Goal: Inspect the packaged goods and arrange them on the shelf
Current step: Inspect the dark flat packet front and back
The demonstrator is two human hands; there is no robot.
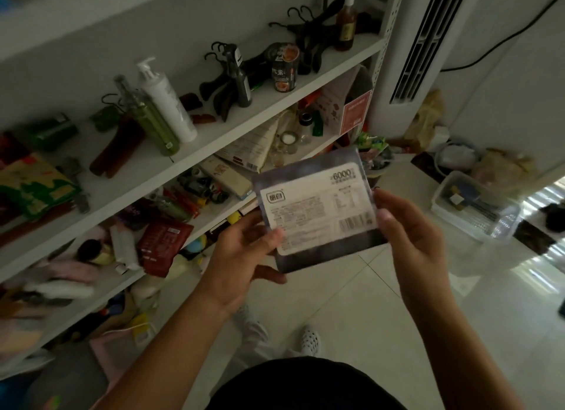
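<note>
A flat dark packet (318, 208) with a white printed label and barcode is held up in front of me, label side facing me. My left hand (244, 257) pinches its lower left corner, thumb on the label. My right hand (412, 235) holds its right edge with the thumb in front. The white shelf unit (214, 140) stands to the left, its boards crowded with goods.
The shelf carries pump bottles (166, 101), black hangers (226, 82), a can (286, 67), a red pouch (163, 241) and boxes. A tower air conditioner (415, 43) stands at right. A clear plastic bin (477, 208) sits on the tiled floor.
</note>
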